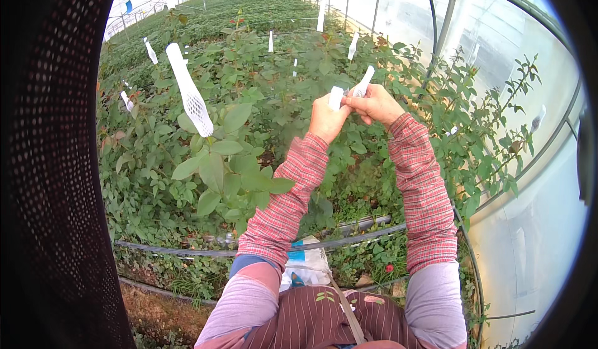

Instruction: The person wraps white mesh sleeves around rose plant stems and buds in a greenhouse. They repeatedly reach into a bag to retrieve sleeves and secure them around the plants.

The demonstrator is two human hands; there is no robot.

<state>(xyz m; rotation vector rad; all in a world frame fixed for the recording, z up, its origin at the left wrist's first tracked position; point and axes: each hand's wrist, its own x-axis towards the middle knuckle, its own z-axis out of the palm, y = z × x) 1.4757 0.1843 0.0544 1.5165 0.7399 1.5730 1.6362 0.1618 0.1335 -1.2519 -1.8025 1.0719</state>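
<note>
In front of me, over the rose bushes, my two hands meet with fingertips close together. My left hand is closed around a white sleeve, whose top stands out above the thumb. A white foam mesh sleeve rises tilted from the fingers of my right hand. Whether a bud sits inside either sleeve is hidden. Left of the hands, a larger foam mesh sleeve covers the top of a leafy rose stem.
More white sleeves stand among the plants. A black pipe crosses low in front of me. An open white bag hangs at my waist. Plastic greenhouse sheeting and metal posts line the right. Dark mesh fabric blocks the left edge.
</note>
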